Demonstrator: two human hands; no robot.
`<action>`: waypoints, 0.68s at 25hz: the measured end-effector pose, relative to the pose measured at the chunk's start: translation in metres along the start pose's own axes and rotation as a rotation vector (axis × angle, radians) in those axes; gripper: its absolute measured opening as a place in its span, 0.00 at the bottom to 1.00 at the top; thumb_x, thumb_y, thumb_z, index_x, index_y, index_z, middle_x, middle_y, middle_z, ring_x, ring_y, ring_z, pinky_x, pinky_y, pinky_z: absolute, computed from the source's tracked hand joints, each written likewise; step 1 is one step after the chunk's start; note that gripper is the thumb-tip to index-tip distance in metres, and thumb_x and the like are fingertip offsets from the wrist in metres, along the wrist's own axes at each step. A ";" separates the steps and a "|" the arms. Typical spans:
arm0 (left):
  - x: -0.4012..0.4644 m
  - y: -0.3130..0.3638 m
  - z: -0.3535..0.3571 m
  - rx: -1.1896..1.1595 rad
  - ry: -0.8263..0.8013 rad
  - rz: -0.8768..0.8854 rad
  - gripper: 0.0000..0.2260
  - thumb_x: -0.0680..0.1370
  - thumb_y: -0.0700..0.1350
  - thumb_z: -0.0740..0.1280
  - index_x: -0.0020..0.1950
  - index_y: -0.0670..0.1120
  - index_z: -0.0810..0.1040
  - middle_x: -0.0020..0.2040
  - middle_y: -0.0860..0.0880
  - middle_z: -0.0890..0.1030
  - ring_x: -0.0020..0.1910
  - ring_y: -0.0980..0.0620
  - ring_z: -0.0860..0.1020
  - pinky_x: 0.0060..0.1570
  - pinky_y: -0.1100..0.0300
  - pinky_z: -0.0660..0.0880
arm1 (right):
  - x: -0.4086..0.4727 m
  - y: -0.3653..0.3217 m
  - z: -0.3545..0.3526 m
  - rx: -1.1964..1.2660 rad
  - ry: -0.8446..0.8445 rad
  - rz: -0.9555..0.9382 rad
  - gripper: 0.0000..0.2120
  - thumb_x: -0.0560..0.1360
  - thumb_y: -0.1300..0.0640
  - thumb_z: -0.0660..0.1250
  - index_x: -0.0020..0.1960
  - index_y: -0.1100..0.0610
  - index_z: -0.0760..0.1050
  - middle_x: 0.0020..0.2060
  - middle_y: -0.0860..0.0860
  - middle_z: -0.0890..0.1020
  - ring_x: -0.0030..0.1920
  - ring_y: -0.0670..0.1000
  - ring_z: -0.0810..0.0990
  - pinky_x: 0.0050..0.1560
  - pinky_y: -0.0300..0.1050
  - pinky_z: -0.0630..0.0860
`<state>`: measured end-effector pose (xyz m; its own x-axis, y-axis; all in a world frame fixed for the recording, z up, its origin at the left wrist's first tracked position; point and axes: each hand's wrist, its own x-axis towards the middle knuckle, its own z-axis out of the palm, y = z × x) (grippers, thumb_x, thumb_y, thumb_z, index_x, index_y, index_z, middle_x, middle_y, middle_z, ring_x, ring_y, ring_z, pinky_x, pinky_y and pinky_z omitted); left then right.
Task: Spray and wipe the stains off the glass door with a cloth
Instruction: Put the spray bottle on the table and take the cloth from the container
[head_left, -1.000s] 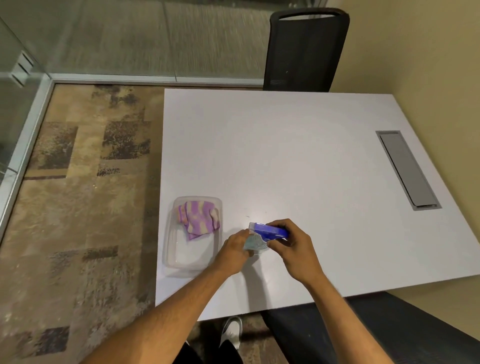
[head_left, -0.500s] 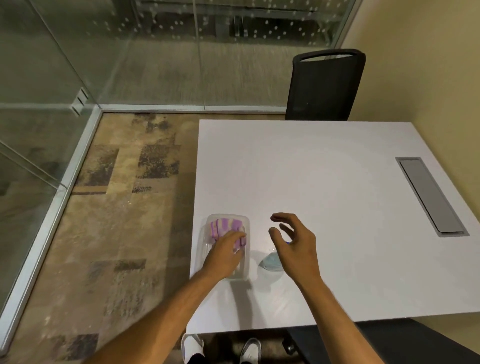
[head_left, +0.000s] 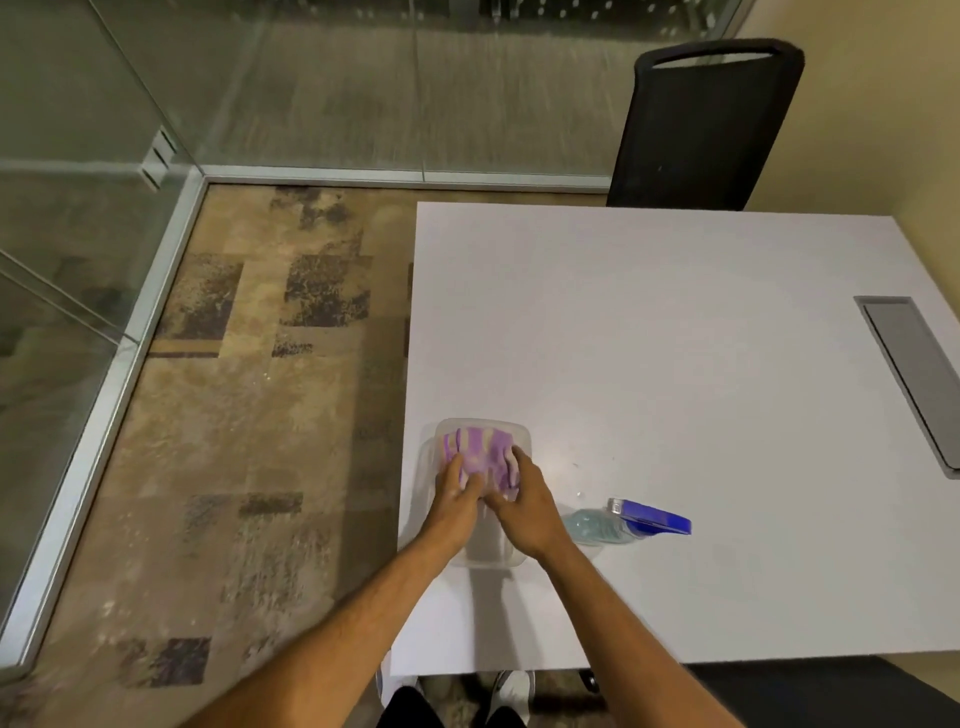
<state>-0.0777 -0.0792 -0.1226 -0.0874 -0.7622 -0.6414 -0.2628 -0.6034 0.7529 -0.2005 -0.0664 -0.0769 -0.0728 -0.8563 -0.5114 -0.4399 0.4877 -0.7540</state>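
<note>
A purple, yellow and white striped cloth (head_left: 485, 454) lies in a clear plastic tub (head_left: 480, 558) near the front left corner of the white table (head_left: 649, 338). My left hand (head_left: 453, 501) and my right hand (head_left: 525, 506) are both in the tub, fingers closing on the cloth's near edge. To the right of the tub a spray bottle (head_left: 631, 522) with a blue trigger head and pale blue liquid lies on its side on the table, with no hand on it. Glass panels with a metal hinge (head_left: 156, 156) stand at the left.
A black chair (head_left: 711, 124) stands at the table's far side. A grey cable hatch (head_left: 914, 374) is set in the table at the right. Patterned carpet (head_left: 249, 441) runs between table and glass. A yellow wall closes the right side.
Both hands let go of the spray bottle, which now lies on the table. My left hand went to the cloth first, then my right hand joined it in the tub.
</note>
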 end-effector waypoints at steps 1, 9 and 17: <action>0.009 -0.003 0.001 -0.012 -0.002 -0.009 0.26 0.87 0.53 0.55 0.84 0.56 0.49 0.85 0.50 0.52 0.83 0.46 0.56 0.81 0.46 0.58 | 0.011 0.007 0.005 -0.017 -0.011 -0.002 0.36 0.80 0.53 0.69 0.81 0.57 0.54 0.79 0.54 0.62 0.79 0.56 0.62 0.78 0.54 0.62; 0.048 -0.015 0.010 -0.071 0.033 0.008 0.27 0.87 0.49 0.59 0.84 0.57 0.54 0.84 0.50 0.56 0.81 0.43 0.62 0.78 0.43 0.66 | 0.062 0.047 0.037 0.044 0.038 -0.023 0.38 0.78 0.49 0.68 0.81 0.53 0.54 0.78 0.51 0.66 0.77 0.53 0.67 0.76 0.56 0.68; 0.021 0.002 0.006 -0.101 0.161 0.123 0.19 0.85 0.42 0.62 0.77 0.47 0.72 0.66 0.49 0.78 0.60 0.52 0.79 0.54 0.67 0.79 | 0.040 0.019 0.031 0.248 0.206 -0.014 0.25 0.79 0.60 0.69 0.72 0.50 0.64 0.55 0.51 0.80 0.53 0.56 0.84 0.50 0.45 0.84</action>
<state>-0.0858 -0.0947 -0.1355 0.0436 -0.8542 -0.5181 -0.1618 -0.5177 0.8401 -0.1835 -0.0862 -0.1246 -0.2594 -0.8672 -0.4250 -0.2129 0.4806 -0.8507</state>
